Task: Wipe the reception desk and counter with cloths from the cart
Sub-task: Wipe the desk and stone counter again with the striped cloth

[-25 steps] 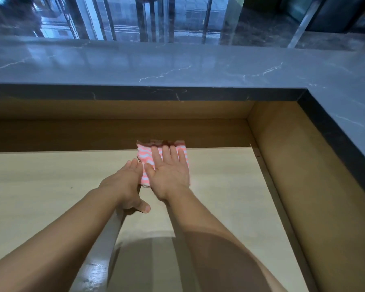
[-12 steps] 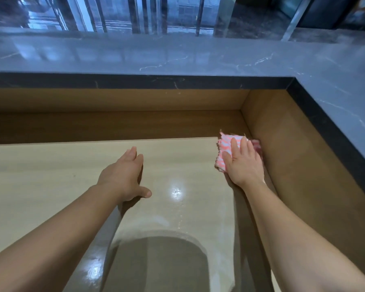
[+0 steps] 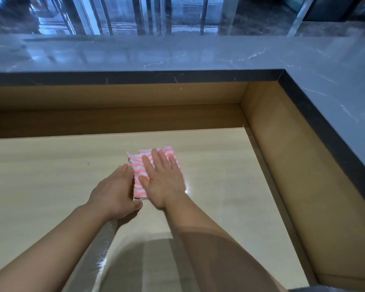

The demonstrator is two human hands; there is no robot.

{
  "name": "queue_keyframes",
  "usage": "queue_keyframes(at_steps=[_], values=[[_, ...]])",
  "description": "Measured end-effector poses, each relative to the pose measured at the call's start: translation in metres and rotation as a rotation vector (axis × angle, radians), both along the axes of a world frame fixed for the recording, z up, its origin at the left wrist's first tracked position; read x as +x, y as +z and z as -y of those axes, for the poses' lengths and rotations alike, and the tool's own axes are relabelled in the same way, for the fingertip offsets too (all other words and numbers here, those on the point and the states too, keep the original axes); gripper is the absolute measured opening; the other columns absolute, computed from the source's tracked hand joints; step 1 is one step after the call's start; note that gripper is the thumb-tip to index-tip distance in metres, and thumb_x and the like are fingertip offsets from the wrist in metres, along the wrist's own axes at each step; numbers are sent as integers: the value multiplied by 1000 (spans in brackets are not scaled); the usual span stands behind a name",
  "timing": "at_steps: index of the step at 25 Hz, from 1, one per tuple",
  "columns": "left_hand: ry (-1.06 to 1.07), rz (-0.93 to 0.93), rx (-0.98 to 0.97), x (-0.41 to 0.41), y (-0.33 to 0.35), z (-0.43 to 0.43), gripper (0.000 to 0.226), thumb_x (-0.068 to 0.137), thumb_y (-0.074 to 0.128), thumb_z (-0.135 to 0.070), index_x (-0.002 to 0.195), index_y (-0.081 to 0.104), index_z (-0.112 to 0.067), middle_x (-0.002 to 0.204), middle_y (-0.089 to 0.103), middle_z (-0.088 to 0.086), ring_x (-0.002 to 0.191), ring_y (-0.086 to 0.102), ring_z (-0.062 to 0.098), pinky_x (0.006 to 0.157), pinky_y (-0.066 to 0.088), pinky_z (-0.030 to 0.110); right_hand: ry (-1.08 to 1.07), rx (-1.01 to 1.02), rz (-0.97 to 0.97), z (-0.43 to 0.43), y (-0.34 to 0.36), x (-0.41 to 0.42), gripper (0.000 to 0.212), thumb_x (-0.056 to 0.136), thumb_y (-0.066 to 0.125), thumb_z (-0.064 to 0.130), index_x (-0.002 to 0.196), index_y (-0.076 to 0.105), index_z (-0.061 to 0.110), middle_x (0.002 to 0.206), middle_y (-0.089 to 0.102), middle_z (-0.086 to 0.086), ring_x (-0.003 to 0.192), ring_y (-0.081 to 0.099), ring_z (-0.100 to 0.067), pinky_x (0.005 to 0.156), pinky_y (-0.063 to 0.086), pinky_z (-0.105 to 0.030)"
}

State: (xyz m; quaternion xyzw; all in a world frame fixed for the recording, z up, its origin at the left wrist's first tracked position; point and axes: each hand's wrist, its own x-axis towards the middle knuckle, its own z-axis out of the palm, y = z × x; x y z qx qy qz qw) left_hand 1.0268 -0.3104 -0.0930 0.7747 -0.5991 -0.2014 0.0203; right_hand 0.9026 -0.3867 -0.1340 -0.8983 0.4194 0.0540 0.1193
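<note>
Our right hand point(image 3: 162, 182) lies flat on the cloth point(image 3: 138, 184), fingers straight and spread, so we can press and slide it over the desk point(image 3: 40, 175). Our left hand point(image 3: 114, 190) rests just beside it, fingers straight, likely to steady us.

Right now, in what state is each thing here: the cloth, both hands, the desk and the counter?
cloth: folded, flat on the desk under the right hand
right hand: fingers straight, pressing the cloth
left hand: open, resting on the desk beside the cloth
desk: shiny patch right of the cloth
counter: glossy, reflective
</note>
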Motion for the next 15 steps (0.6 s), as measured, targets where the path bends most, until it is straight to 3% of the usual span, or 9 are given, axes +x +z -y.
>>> queue_keyframes(at_steps=[5,8,10,13,15], values=[[-111,140,58,-24,9,-3,61,60,70,-62,93,37,-24,103,43,-9,109,45,16,87,36,32,-189,-70,-16,41,-2,-85,57,103,14,45,155,3,25,163,-5,-3,150,-9,-17,120,-7,-37],[-138,206,71,-33,9,-9,65,58,70,-66,93,34,-26,100,39,-12,111,42,12,93,26,32,-356,-142,-88,64,2,-154,68,94,-2,48,155,8,20,163,3,-8,150,-1,-20,120,2,-39],[-152,236,94,-35,7,-14,69,57,70,-68,97,33,-26,109,41,-11,118,41,11,96,23,33,-412,-139,-121,72,5,-179,63,99,4,45,155,10,17,162,6,-11,150,3,-25,121,7,-40],[-150,247,130,-36,4,-15,77,58,71,-68,112,39,-23,131,42,-5,129,38,12,102,21,34,-508,-65,-99,67,5,-167,58,103,14,40,156,3,17,163,-2,-11,150,-3,-27,121,1,-42],[-150,240,128,-37,4,-14,73,58,73,-67,104,38,-23,118,42,-8,124,41,12,102,21,34,-503,-45,-100,52,3,-139,59,103,12,40,155,-3,17,162,-9,-11,149,-10,-27,120,-7,-44]])
